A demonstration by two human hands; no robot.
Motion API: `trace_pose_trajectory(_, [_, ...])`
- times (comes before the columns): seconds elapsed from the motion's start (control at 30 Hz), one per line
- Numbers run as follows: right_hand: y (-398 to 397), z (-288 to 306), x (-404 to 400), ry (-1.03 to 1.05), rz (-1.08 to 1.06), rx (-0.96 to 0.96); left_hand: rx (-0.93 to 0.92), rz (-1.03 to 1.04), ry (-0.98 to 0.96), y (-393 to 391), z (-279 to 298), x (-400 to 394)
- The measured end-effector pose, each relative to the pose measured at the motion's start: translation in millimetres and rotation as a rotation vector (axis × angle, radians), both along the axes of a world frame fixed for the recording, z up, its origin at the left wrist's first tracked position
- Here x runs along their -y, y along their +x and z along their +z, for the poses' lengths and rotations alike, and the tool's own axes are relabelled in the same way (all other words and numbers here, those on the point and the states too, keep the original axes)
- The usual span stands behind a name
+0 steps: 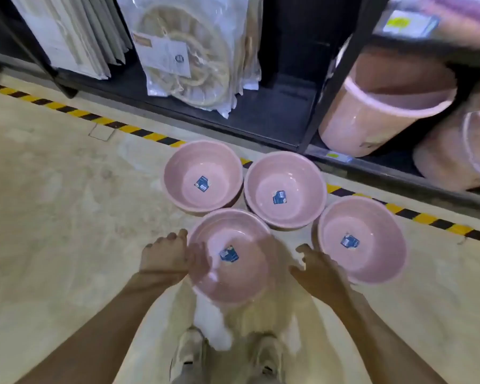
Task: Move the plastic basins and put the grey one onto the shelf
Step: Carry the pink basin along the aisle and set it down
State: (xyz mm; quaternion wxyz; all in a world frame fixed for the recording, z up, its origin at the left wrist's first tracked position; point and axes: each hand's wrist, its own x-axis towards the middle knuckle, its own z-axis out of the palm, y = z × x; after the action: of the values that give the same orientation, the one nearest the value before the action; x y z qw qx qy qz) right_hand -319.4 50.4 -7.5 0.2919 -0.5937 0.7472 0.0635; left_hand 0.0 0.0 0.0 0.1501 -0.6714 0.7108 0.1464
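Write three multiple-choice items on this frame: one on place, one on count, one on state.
1. Where do the pink basins sit?
A. on the shelf
B. on the floor
C. on a table

2. How many pink basins are out in front of the person?
A. two
B. four
C. six

3. What is the left hand doing?
A. gripping the rim of the nearest basin
B. resting on the shelf
C. holding a bag

Answers: 1 B, they stand on the floor by the striped tape; 2 B, four are visible; 3 A, its fingers curl over that rim.
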Motion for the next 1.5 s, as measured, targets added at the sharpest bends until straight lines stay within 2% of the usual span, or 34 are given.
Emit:
trace_pose_trajectory(0.1, [5.5,-98.9,27.3,0.002,-0.018,0.007,0.015,0.028,-0.036,20.8,-98.1,21.9])
trace_pose_trajectory(0.27, [1.8,-215.9,47.9,0.125,-0.160,-0.002,-0.017,0.232,0.062,45.7,-213.8,39.0])
trace_pose_trajectory(0.4, [0.1,-273.2,49.5,0.140,-0.274,0.183,-0.168,0.302,0.182,55.5,-268.1,40.7])
trace_pose_trajectory(0.5, [2.7,-294.3,45.8,0.042,-0.327,0.277,-0.364,0.368,0.128,56.8,-290.7,37.2])
trace_pose_trajectory(0.57, [4.5,-296.7,43.8,-0.011,-0.364,0.343,-0.429,0.388,0.082,56.4,-296.0,36.0])
trace_pose_trajectory(0.93, [19.7,-248.0,48.0,-0.085,-0.242,0.378,-0.560,0.351,-0.043,67.8,-257.4,32.7])
trace_pose_trajectory(1.03, [25.2,-224.0,56.0,-0.116,-0.210,0.409,-0.533,0.357,-0.049,75.7,-233.9,35.7])
trace_pose_trajectory(1.23, [31.3,-153.8,111.0,-0.251,-0.195,0.425,-0.554,0.324,-0.182,87.8,-162.0,89.8])
trace_pose_trajectory(1.4, [49.5,-83.1,171.2,-0.422,-0.164,0.459,-0.584,0.373,-0.314,97.3,-89.5,144.8])
trace_pose_trajectory(1.5, [64.4,-47.6,196.5,-0.457,-0.175,0.486,-0.584,0.393,-0.344,105.3,-48.8,167.5])
